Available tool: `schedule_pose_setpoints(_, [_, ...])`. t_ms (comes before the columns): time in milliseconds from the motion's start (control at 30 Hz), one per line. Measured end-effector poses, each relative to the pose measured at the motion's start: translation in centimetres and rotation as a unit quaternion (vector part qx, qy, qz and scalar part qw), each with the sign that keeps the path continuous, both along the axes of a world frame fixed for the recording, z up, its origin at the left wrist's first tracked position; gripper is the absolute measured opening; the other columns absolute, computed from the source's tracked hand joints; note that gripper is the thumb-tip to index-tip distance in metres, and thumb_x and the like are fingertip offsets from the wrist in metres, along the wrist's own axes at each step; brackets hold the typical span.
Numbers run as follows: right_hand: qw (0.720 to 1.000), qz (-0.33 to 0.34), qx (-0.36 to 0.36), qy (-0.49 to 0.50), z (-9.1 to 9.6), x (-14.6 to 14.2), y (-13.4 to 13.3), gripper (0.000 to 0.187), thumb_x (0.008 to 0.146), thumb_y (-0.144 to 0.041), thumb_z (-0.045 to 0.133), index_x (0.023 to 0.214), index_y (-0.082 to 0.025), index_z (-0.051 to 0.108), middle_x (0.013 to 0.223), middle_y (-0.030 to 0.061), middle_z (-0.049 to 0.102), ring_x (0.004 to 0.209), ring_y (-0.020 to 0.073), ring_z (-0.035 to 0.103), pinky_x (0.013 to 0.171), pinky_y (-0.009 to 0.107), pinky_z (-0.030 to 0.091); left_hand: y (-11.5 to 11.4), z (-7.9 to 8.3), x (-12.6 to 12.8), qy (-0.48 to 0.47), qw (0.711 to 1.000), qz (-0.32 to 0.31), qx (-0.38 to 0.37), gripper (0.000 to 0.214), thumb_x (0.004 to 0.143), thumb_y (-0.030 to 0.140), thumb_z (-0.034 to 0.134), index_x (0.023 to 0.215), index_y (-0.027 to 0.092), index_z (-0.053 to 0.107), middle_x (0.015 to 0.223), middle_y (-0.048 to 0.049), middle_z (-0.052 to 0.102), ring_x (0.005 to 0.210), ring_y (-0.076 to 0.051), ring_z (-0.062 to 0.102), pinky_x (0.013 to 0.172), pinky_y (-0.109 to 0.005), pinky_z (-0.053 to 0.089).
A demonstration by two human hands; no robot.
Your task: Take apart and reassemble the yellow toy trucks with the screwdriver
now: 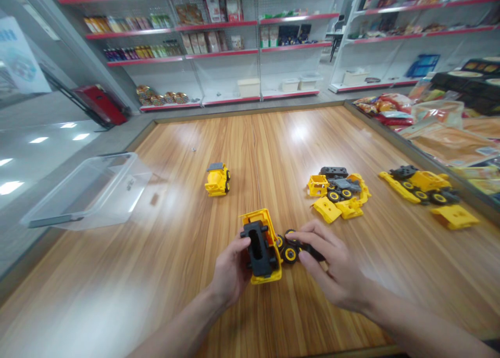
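Observation:
My left hand [231,272] is closed on a yellow toy truck body with a black underside part [261,246], held low over the wooden table [164,274]. My right hand [332,267] pinches a black axle piece with black-and-yellow wheels [291,247] right beside the truck body. A small assembled yellow toy vehicle [217,179] stands further back at the middle. A heap of loose yellow and black toy parts [339,193] lies to the right, and a partly built yellow vehicle with parts [425,187] lies at the far right.
A clear plastic storage box [89,191] sits at the table's left edge. Snack packets [441,123] cover a neighbouring counter on the right. Shop shelves with goods [219,35] line the back wall. A red object [101,103] stands on the floor at left.

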State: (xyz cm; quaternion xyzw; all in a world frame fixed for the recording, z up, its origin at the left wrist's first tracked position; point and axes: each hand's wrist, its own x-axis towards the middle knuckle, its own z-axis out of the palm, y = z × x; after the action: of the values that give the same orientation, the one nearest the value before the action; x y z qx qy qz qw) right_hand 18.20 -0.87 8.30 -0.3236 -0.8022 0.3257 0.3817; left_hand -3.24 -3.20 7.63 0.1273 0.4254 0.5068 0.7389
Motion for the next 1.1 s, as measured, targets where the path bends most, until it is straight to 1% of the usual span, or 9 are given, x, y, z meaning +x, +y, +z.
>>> schedule_pose_setpoints(67, [1.0,-0.023,0.001,0.017,-0.4,-0.1,-0.1,0.029,0.089,-0.013,0.057,0.117,-0.02,0.055,0.096,0.0054,0.06,0.086,0.0178,0.061,0.074,0.031,0.053,0.0,0.2,0.1,-0.006,1.0,-0.01,0.012,0.036,0.074,0.032,0.068,0.107,0.016,0.066,0.102,-0.0097,0.074,0.097,-0.029,0.069,0.083,-0.038,0.053])
schedule_pose_setpoints(133, [0.998,-0.044,0.009,0.043,-0.7,-0.2,-0.1,0.023,0.087,-0.013,0.062,0.107,-0.021,0.056,0.091,0.0031,0.062,0.082,0.0165,0.062,0.072,0.029,0.053,0.0,0.3,0.1,-0.009,0.999,-0.021,0.032,0.037,0.077,0.03,0.069,0.111,0.017,0.064,0.106,-0.0096,0.073,0.1,-0.027,0.068,0.088,-0.039,0.052])
schedule_pose_setpoints(233, [0.996,-0.054,0.038,0.055,-0.5,0.0,-0.1,0.014,0.088,-0.013,0.061,0.1,-0.021,0.062,0.098,0.0067,0.061,0.094,0.0204,0.061,0.081,0.034,0.053,0.1,0.1,0.0,-0.005,0.997,-0.048,0.059,0.037,0.082,0.033,0.067,0.115,0.017,0.063,0.11,-0.0111,0.072,0.102,-0.027,0.068,0.091,-0.039,0.051])
schedule_pose_setpoints(367, [0.993,-0.063,0.058,0.081,-0.1,0.3,-0.3,0.029,0.089,-0.009,0.054,0.115,-0.02,0.061,0.108,0.0111,0.059,0.105,0.0242,0.06,0.088,0.041,0.053,0.3,-0.3,-0.1,0.039,0.992,-0.085,0.082,0.04,0.086,0.04,0.064,0.118,0.016,0.062,0.111,-0.0135,0.071,0.1,-0.028,0.068,0.084,-0.037,0.054])
schedule_pose_setpoints(500, [0.989,-0.064,0.056,0.12,-0.4,0.5,-0.4,0.034,0.086,-0.011,0.065,0.117,-0.022,0.058,0.103,0.0075,0.069,0.097,0.0221,0.067,0.084,0.037,0.058,0.2,-0.8,0.0,0.076,0.987,-0.099,0.104,0.044,0.084,0.042,0.067,0.12,0.017,0.061,0.111,-0.0128,0.071,0.099,-0.027,0.068,0.083,-0.035,0.054])
schedule_pose_setpoints(633, [0.989,-0.084,0.094,0.075,-0.6,0.3,-0.3,0.031,0.085,-0.013,0.069,0.114,-0.022,0.062,0.101,0.0065,0.072,0.095,0.0208,0.069,0.084,0.034,0.059,0.1,-1.2,0.2,0.106,0.98,-0.113,0.122,0.044,0.082,0.038,0.071,0.119,0.016,0.061,0.115,-0.0123,0.069,0.105,-0.026,0.066,0.093,-0.036,0.051])
schedule_pose_setpoints(800, [0.986,-0.123,0.113,0.013,-0.4,0.0,-0.1,0.025,0.086,-0.017,0.07,0.11,-0.021,0.063,0.099,0.0051,0.074,0.091,0.0188,0.071,0.084,0.03,0.059,0.0,-1.3,0.2,0.144,0.97,-0.134,0.143,0.043,0.079,0.033,0.075,0.115,0.014,0.062,0.109,-0.0122,0.071,0.093,-0.024,0.069,0.081,-0.033,0.055])
schedule_pose_setpoints(933, [0.983,-0.147,0.108,-0.014,-0.4,0.1,0.0,0.019,0.087,-0.025,0.07,0.105,-0.021,0.066,0.094,0.0041,0.076,0.084,0.0181,0.073,0.079,0.027,0.06,0.0,-1.1,0.2,0.173,0.964,-0.126,0.157,0.041,0.079,0.031,0.075,0.115,0.016,0.062,0.105,-0.0089,0.072,0.092,-0.021,0.068,0.079,-0.027,0.054])
schedule_pose_setpoints(1100, [0.983,-0.143,0.114,-0.021,-0.7,0.1,0.0,0.019,0.087,-0.029,0.07,0.104,-0.021,0.067,0.095,0.0039,0.076,0.083,0.0187,0.073,0.079,0.028,0.06,0.1,-1.4,0.3,0.189,0.961,-0.121,0.159,0.043,0.077,0.034,0.076,0.114,0.016,0.063,0.103,-0.0089,0.072,0.09,-0.022,0.069,0.076,-0.027,0.054])
